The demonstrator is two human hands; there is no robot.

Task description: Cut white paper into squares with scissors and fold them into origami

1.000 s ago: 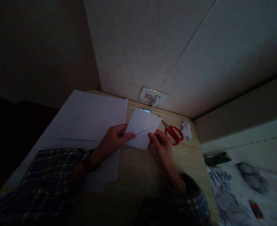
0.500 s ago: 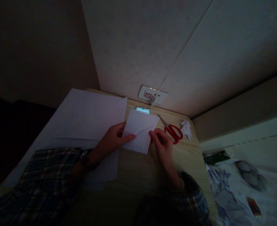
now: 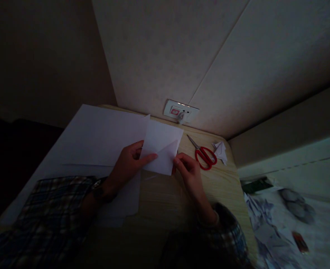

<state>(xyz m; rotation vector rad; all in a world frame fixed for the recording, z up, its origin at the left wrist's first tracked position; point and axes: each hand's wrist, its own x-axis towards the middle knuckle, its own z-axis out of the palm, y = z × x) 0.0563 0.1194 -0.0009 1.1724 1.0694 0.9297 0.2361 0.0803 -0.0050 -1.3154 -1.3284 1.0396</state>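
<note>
Left hand and right hand pinched a white four-sided folded paper, left of red-handled metal scissors.

No lettering, label, brand name, number or sign was legible on anything in view

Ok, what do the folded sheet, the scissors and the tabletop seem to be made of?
Folded sheet: matte white paper, by its thin, creased layers. Scissors: blades likely metal, by their narrow grey taper; handles probably smooth plastic, going by their even red. Tabletop: pale wood or wood-look laminate, by its streaky grain; too dim to tell which.
</note>
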